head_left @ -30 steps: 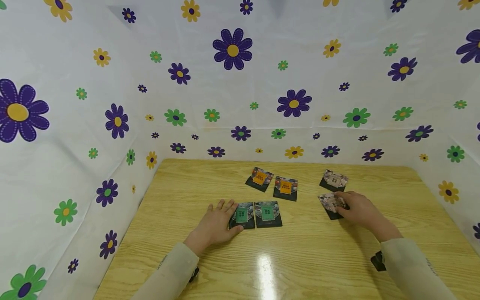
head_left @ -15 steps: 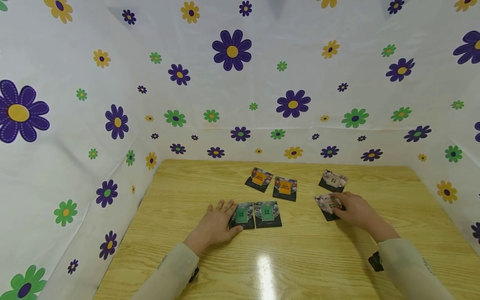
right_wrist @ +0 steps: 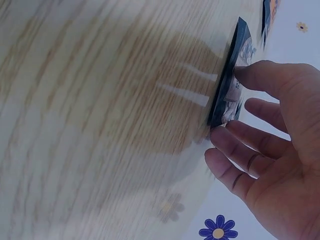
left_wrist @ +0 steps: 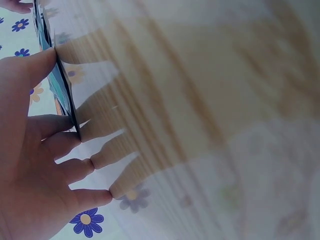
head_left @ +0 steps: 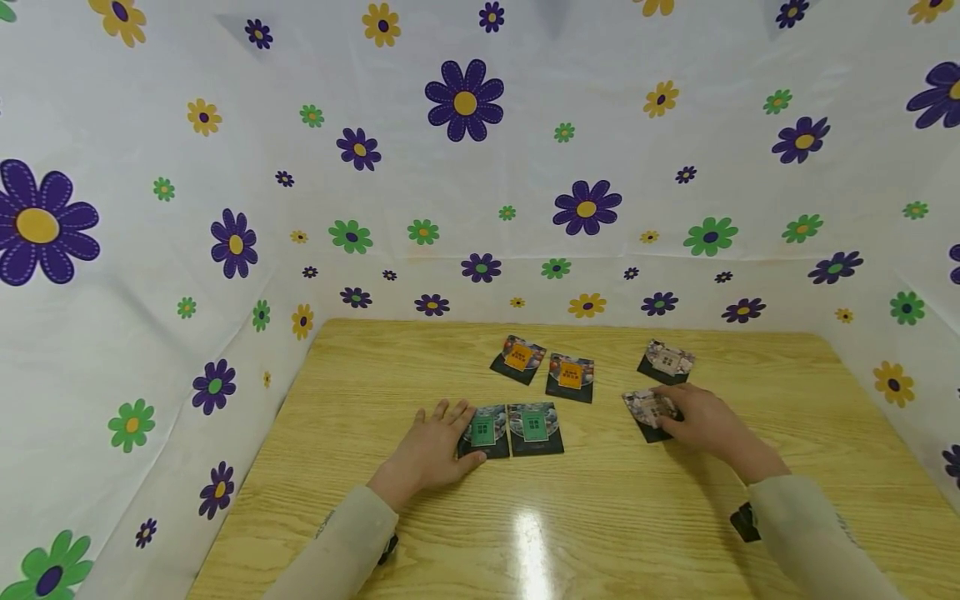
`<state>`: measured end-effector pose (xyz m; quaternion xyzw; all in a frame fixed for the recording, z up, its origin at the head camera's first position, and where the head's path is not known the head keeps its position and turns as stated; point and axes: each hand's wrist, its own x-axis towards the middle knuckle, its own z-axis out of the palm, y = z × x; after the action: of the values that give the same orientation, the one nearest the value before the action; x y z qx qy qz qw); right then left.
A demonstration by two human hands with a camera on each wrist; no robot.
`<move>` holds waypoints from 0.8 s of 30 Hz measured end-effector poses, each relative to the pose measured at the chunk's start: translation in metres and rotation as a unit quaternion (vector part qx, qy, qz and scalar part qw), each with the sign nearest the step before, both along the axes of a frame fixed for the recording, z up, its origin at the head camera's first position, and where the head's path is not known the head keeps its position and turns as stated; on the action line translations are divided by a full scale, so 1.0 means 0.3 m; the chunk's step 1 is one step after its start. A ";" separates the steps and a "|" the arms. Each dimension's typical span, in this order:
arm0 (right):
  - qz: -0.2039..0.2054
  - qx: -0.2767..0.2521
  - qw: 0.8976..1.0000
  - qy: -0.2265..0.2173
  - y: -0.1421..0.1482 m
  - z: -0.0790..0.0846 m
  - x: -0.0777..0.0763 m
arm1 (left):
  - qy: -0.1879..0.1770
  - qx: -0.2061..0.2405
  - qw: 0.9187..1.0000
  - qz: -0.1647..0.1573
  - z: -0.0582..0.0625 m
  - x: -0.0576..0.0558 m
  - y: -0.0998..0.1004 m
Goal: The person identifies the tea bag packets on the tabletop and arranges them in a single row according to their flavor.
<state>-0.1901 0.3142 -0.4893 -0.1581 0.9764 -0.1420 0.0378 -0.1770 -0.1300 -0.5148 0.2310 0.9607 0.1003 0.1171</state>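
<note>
Small flat packets with dark lower ends lie on the wooden table. My left hand point(head_left: 427, 450) rests spread at the left green-labelled packet point(head_left: 486, 432), thumb by its near edge and fingertips along its far left side. A second green-labelled packet point(head_left: 536, 428) sits right beside it. My right hand point(head_left: 708, 427) holds a beige-labelled packet point(head_left: 645, 411) by its right part; in the right wrist view the thumb point(right_wrist: 255, 77) is on its printed face and curled fingers meet its edge. Another beige-labelled packet point(head_left: 667, 361) lies just behind, turned slightly.
Two orange-labelled packets point(head_left: 571, 375) lie near the table's back middle, one of them tilted. The shiny wooden table point(head_left: 465, 525) is bounded at the back and sides by a white flower-patterned cloth point(head_left: 420, 183). Dark straps show at both sleeves.
My right hand has slid the front beige-labelled packet a little to the left, away from the one behind it. The left hand and the other packets stay put.
</note>
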 end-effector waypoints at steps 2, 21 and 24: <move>0.002 0.000 1.000 0.001 -0.004 -0.002 0.000 | 0.000 0.001 1.000 0.000 0.000 0.000 0.000; 0.010 0.005 1.000 -0.003 -0.050 -0.009 0.005 | -0.003 0.003 1.000 0.004 0.002 0.005 0.001; 0.012 0.003 1.000 -0.004 -0.057 -0.012 0.004 | -0.004 0.003 1.000 0.005 0.000 0.005 0.001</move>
<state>-0.1888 0.2971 -0.4928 -0.1695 0.9746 -0.1394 0.0444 -0.1756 -0.1297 -0.5149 0.2260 0.9610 0.1049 0.1196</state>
